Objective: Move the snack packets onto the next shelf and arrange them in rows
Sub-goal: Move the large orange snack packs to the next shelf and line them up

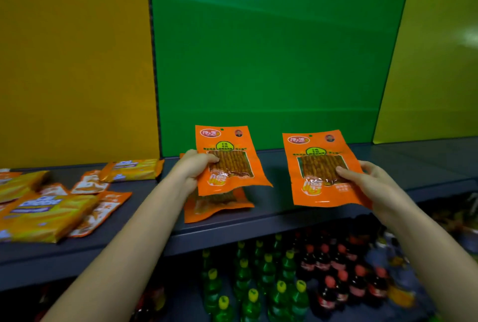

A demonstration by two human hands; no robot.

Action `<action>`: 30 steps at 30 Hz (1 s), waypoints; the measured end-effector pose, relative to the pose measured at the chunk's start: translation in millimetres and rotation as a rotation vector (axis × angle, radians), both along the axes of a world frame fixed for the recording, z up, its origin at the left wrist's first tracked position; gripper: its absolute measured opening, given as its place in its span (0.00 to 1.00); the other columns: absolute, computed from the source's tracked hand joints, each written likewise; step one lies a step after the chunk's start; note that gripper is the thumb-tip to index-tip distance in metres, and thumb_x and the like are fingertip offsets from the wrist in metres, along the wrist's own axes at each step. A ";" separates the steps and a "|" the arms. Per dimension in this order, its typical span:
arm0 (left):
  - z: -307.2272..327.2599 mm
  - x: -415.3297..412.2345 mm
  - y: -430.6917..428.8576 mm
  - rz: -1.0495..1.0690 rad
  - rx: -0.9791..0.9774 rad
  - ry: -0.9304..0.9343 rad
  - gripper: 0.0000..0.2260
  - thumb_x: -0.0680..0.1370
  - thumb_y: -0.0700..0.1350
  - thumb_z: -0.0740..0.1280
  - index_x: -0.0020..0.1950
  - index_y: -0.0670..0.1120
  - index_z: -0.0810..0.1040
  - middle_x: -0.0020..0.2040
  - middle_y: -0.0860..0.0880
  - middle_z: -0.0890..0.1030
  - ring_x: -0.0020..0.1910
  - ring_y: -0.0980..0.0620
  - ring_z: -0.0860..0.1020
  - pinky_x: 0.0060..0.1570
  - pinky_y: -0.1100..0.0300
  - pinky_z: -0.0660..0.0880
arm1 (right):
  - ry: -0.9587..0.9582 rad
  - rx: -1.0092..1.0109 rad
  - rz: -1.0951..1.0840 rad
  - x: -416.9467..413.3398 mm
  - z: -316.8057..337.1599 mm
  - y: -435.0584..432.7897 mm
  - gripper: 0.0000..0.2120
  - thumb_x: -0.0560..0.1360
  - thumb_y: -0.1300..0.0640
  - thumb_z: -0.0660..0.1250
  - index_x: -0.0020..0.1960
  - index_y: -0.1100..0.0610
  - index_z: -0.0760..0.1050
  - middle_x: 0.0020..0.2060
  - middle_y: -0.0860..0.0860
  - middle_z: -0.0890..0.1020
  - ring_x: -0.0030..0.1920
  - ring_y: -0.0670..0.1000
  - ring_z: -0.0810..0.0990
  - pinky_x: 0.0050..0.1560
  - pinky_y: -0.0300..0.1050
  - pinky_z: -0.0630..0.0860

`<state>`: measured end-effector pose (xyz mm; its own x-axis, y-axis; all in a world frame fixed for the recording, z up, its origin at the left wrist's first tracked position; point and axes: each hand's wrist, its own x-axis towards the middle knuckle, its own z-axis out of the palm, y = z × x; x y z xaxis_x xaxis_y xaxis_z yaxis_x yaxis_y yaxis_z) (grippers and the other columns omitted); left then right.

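My left hand grips an orange snack packet by its left edge, tilted up above the dark shelf in front of the green panel. Under it another orange packet lies flat on the shelf. My right hand holds a second orange snack packet by its right edge, thumb on its clear window, a little above the shelf. To the left, before the yellow panel, lies a loose heap of orange and yellow packets.
A yellow biscuit packet lies at the back by the divider between the yellow and green panels. On the shelf below stand green bottles and dark red-capped bottles. The shelf's right end before the yellow-green panel is bare.
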<state>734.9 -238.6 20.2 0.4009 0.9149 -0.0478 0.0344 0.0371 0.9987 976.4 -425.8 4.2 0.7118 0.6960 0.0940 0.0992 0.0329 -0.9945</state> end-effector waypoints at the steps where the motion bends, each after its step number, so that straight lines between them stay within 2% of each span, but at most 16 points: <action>1: -1.2 13.1 -1.0 -0.006 -0.001 0.007 0.11 0.76 0.35 0.63 0.59 0.39 0.73 0.44 0.42 0.80 0.37 0.47 0.78 0.39 0.54 0.77 | -0.004 0.001 0.002 9.1 -0.9 -3.3 0.19 0.73 0.57 0.69 0.62 0.59 0.70 0.41 0.53 0.82 0.29 0.46 0.81 0.29 0.39 0.77; 6: -7.2 75.9 -0.2 -0.024 0.014 0.058 0.14 0.75 0.35 0.66 0.61 0.37 0.72 0.49 0.40 0.81 0.37 0.48 0.79 0.40 0.55 0.78 | 0.001 -0.010 0.011 46.7 -5.7 -6.2 0.19 0.73 0.57 0.69 0.62 0.58 0.70 0.42 0.53 0.82 0.29 0.46 0.82 0.32 0.42 0.77; 8: -9.3 92.4 2.5 -0.024 0.028 0.055 0.14 0.75 0.34 0.66 0.60 0.36 0.72 0.56 0.36 0.80 0.38 0.46 0.79 0.46 0.52 0.77 | -0.003 -0.011 0.026 54.0 -7.0 -3.0 0.19 0.73 0.57 0.68 0.63 0.59 0.70 0.43 0.54 0.82 0.33 0.49 0.82 0.32 0.41 0.77; 11: -14.2 124.2 12.0 0.002 0.066 0.072 0.14 0.75 0.31 0.64 0.61 0.34 0.72 0.59 0.35 0.77 0.51 0.40 0.79 0.52 0.50 0.75 | -0.023 -0.013 0.047 71.6 -7.6 6.6 0.17 0.74 0.59 0.68 0.62 0.58 0.70 0.43 0.54 0.81 0.30 0.48 0.82 0.28 0.39 0.78; 13: -15.6 144.4 23.4 0.017 0.074 0.082 0.14 0.75 0.32 0.64 0.61 0.34 0.72 0.60 0.35 0.77 0.56 0.39 0.78 0.54 0.49 0.75 | -0.023 -0.006 0.060 84.1 -5.6 17.8 0.16 0.74 0.60 0.67 0.60 0.57 0.69 0.42 0.54 0.81 0.28 0.46 0.82 0.26 0.37 0.78; 17: -15.7 176.8 44.0 0.044 0.072 0.114 0.12 0.76 0.32 0.64 0.59 0.37 0.72 0.60 0.37 0.77 0.58 0.39 0.77 0.54 0.51 0.74 | -0.037 -0.031 0.111 101.3 -0.3 42.3 0.17 0.74 0.59 0.67 0.61 0.56 0.68 0.45 0.54 0.81 0.38 0.52 0.82 0.34 0.43 0.79; 20: -22.9 192.6 61.0 0.101 0.112 0.218 0.10 0.75 0.33 0.65 0.56 0.38 0.74 0.59 0.38 0.78 0.56 0.40 0.78 0.56 0.51 0.75 | -0.027 -0.033 0.156 108.2 -4.9 60.3 0.15 0.75 0.59 0.67 0.60 0.56 0.68 0.46 0.55 0.81 0.39 0.52 0.81 0.34 0.41 0.79; 23: -30.9 199.8 74.0 0.160 0.164 0.403 0.06 0.73 0.38 0.68 0.49 0.41 0.76 0.56 0.39 0.80 0.54 0.41 0.79 0.57 0.49 0.76 | -0.005 -0.041 0.202 113.0 -12.6 75.6 0.15 0.75 0.60 0.67 0.59 0.56 0.68 0.46 0.55 0.81 0.40 0.53 0.81 0.38 0.43 0.78; 26: -33.5 202.7 77.1 0.220 0.250 0.581 0.13 0.72 0.44 0.70 0.55 0.40 0.77 0.57 0.41 0.80 0.57 0.42 0.78 0.58 0.51 0.75 | 0.012 -0.046 0.239 116.3 -20.3 85.9 0.15 0.74 0.61 0.67 0.58 0.56 0.68 0.46 0.55 0.81 0.41 0.52 0.81 0.42 0.45 0.78; 30: -35.8 207.4 79.0 0.256 0.263 0.664 0.16 0.72 0.45 0.70 0.58 0.41 0.78 0.59 0.41 0.79 0.59 0.43 0.77 0.58 0.54 0.73 | 0.040 -0.044 0.301 118.4 -27.7 93.0 0.13 0.74 0.62 0.67 0.57 0.56 0.69 0.47 0.56 0.81 0.42 0.53 0.81 0.44 0.46 0.78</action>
